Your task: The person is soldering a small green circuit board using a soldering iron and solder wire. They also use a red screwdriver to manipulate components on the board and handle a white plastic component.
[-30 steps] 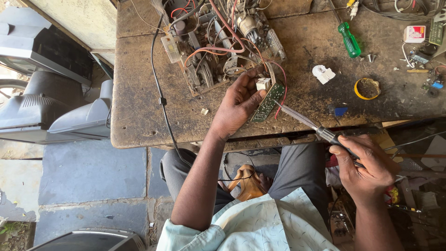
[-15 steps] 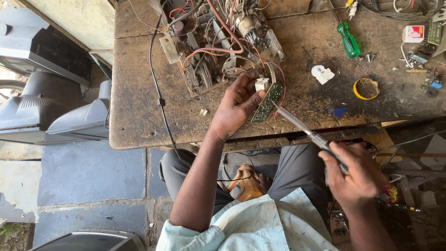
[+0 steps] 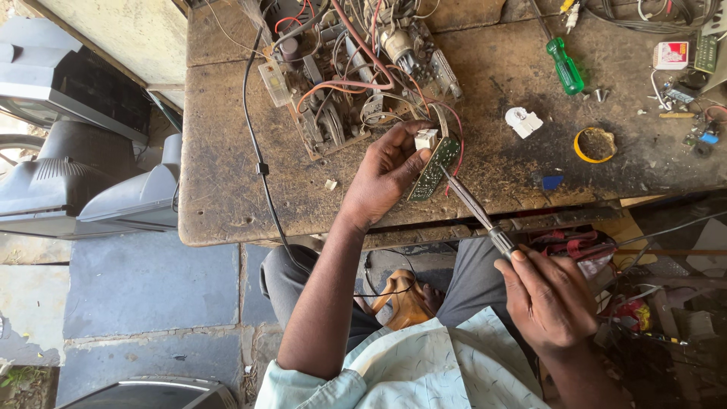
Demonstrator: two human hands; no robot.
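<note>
My left hand (image 3: 382,176) grips a small green circuit board (image 3: 433,168) with a white part on top, holding it on edge over the worn wooden bench (image 3: 227,151). Red wires run from the board back to an open electronics chassis (image 3: 356,68) full of wires and parts. My right hand (image 3: 547,299) holds a soldering iron (image 3: 477,208) low at the bench's front edge, and its metal tip touches the board's lower side.
A green-handled screwdriver (image 3: 566,67), a white plastic part (image 3: 522,121), a yellow ring tin (image 3: 595,144) and small components lie on the bench's right side. A black cable (image 3: 261,167) hangs over the front edge. Grey television casings (image 3: 83,174) stand on the paved floor at left.
My right hand has shifted slightly left and closer with the soldering iron, bringing its tip against the board. The left hand keeps the board in the same place.
</note>
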